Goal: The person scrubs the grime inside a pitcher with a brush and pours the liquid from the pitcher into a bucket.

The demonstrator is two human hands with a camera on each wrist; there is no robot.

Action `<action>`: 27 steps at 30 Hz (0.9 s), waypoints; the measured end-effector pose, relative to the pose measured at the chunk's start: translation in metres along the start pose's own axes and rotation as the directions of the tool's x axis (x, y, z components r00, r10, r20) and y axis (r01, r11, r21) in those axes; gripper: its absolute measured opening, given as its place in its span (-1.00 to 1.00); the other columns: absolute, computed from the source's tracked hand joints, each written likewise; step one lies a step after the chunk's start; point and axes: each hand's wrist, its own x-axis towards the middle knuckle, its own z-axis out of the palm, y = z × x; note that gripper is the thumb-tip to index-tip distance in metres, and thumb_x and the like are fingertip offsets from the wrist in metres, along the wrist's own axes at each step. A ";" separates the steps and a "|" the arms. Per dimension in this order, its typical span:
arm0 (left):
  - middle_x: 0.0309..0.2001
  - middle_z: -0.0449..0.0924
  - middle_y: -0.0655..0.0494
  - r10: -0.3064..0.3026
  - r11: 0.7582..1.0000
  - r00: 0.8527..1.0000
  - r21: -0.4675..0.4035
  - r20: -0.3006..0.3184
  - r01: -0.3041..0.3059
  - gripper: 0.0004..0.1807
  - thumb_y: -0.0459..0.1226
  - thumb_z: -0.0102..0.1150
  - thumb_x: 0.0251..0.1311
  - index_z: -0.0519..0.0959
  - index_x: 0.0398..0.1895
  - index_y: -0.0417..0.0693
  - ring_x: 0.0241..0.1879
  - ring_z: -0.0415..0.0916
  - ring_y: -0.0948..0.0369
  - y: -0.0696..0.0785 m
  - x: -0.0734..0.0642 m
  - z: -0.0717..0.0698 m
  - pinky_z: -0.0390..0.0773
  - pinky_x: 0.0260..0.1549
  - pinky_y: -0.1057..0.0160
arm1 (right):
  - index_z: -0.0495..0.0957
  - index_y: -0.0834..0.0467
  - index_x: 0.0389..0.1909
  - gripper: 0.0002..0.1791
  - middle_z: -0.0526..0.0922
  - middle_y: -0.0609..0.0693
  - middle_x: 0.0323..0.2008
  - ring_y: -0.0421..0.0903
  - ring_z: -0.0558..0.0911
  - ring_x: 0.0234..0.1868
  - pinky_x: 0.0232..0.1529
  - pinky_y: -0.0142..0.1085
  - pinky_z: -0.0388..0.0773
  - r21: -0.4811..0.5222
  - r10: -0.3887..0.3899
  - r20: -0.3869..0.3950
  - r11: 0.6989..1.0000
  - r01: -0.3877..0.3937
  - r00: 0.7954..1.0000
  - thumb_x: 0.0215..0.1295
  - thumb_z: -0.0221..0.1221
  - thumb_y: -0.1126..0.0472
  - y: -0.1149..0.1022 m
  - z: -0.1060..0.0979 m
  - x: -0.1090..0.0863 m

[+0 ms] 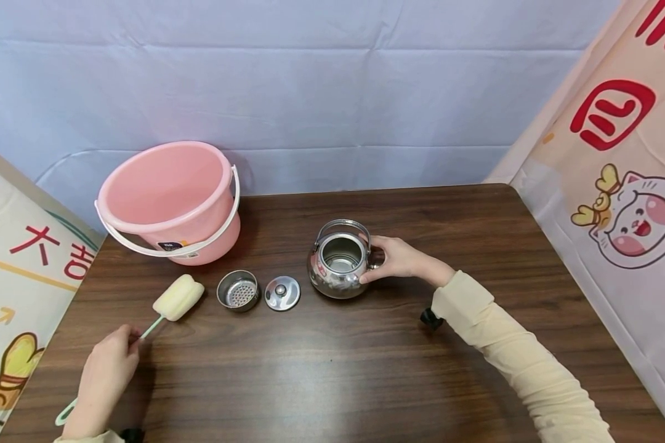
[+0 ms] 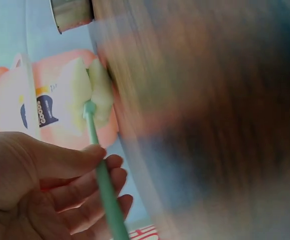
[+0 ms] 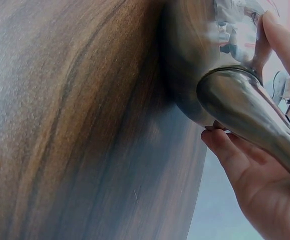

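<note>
On the left, my left hand (image 1: 104, 372) pinches the pale green handle (image 2: 109, 195) of a sponge brush between thumb and fingers. The brush's cream sponge head (image 1: 178, 298) points away, toward the bucket. Near the table's middle, a shiny steel teapot (image 1: 327, 282) stands upright and lidless, its bail handle raised. My right hand (image 1: 401, 258) grips the pot from its right side, thumb and fingers on either side of the spout (image 3: 250, 105). Left of the pot lie its round knobbed lid (image 1: 282, 293) and a perforated steel strainer (image 1: 240, 290).
A pink bucket (image 1: 199, 224) with a white handle stands at the back left of the brown wooden table (image 1: 332, 381). Behind the table hangs a pale blue cloth (image 1: 310, 92). Printed cloths flank both sides.
</note>
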 end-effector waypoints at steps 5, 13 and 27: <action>-0.60 0.45 0.02 -0.031 0.999 0.994 0.020 0.107 0.029 -0.96 -0.44 0.10 0.03 0.47 -0.43 -0.27 -0.62 0.33 0.15 -0.001 0.001 -0.003 0.27 -0.69 0.12 | 0.27 0.17 0.25 -0.08 0.37 0.12 0.19 0.00 0.45 0.13 0.08 -0.20 0.39 0.001 0.000 0.002 1.000 0.000 1.000 -0.18 0.41 -0.03 0.000 0.000 0.000; -0.60 0.44 0.03 -0.021 0.999 0.985 0.030 0.172 0.016 -0.97 -0.44 0.09 0.02 0.46 -0.46 -0.27 -0.61 0.33 0.13 -0.001 0.004 -0.003 0.30 -0.65 0.12 | 0.21 0.18 0.29 -0.03 0.30 0.14 0.25 0.02 0.43 0.15 0.09 -0.19 0.38 0.003 0.003 0.009 1.000 -0.003 1.000 -0.18 0.41 -0.04 0.001 0.000 0.000; -0.46 0.53 -0.15 0.074 0.996 0.997 0.051 0.026 -0.075 -0.83 -0.40 0.20 -0.04 0.49 -0.36 -0.29 -0.49 0.49 -0.11 0.023 0.008 -0.015 0.36 -0.64 -0.04 | 0.21 0.19 0.29 -0.03 0.32 0.14 0.23 0.02 0.42 0.15 0.09 -0.19 0.38 0.001 0.003 0.003 1.000 -0.003 1.000 -0.17 0.41 -0.03 0.002 -0.001 -0.001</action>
